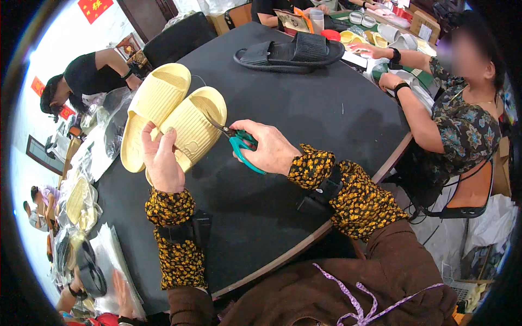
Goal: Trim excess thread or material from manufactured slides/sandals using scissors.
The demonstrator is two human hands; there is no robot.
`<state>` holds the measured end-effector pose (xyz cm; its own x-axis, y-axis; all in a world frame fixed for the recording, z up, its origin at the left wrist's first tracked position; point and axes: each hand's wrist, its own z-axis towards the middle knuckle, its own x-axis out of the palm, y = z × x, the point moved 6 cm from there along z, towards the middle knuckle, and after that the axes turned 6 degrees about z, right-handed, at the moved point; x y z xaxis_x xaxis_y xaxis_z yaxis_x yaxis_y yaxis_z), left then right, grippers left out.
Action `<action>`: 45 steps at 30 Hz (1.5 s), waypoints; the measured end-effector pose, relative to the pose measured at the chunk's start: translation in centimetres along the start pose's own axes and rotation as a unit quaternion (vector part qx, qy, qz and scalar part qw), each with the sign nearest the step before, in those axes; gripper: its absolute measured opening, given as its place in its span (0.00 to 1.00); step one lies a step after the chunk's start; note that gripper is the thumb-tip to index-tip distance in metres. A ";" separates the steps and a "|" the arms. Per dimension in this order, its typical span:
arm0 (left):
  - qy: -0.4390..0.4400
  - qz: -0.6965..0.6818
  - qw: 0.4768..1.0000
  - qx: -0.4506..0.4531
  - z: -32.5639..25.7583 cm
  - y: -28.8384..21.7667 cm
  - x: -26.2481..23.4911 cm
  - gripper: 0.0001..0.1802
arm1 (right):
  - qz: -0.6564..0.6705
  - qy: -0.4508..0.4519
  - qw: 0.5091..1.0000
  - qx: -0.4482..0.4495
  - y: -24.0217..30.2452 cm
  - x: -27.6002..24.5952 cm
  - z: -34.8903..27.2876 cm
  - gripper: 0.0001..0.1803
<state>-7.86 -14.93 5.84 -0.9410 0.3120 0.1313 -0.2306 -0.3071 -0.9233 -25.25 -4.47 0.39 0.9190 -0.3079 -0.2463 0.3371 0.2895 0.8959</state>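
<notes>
A pair of pale yellow slide slippers with ribbed straps is held over the dark table, side by side. My left hand grips them at the near end, thumb on top. In my right hand is a pair of scissors with teal handles, fingers in the loops. Their dark blades point up and left, at the right slipper's strap, slightly parted; whether they touch it I cannot tell. A thin thread-like loop shows just beyond the slippers.
Black slide slippers lie at the table's far side. At the right sits a person handling footwear; another person bends over at the left. Clear plastic bags and a bagged yellow slipper lie along the left edge.
</notes>
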 end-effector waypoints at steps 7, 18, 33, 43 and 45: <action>0.000 0.009 1.000 0.002 0.1 -0.1 -0.2 0.23 | -0.017 0.009 1.000 -0.018 0.2 0.2 -0.1 0.22; 0.008 -0.004 1.000 -0.014 -0.1 0.2 0.1 0.24 | -0.017 0.007 0.999 -0.037 0.5 0.1 0.0 0.21; 0.021 -0.017 1.000 -0.014 -0.1 0.4 0.3 0.24 | -0.007 0.003 1.000 -0.020 0.0 0.1 0.2 0.23; 0.031 0.011 0.999 -0.006 -0.2 0.7 0.4 0.24 | -0.029 -0.007 1.000 0.006 0.0 -0.1 0.0 0.24; 0.035 -0.001 0.999 -0.002 -0.2 0.6 0.4 0.24 | -0.054 -0.011 0.998 -0.006 0.2 -0.1 0.0 0.24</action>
<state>-8.35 -14.78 5.29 -0.9205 0.3753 0.1085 -0.2321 -0.3022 -0.9246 -25.26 -4.39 0.63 0.8726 -0.3572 -0.3330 0.4364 0.2645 0.8600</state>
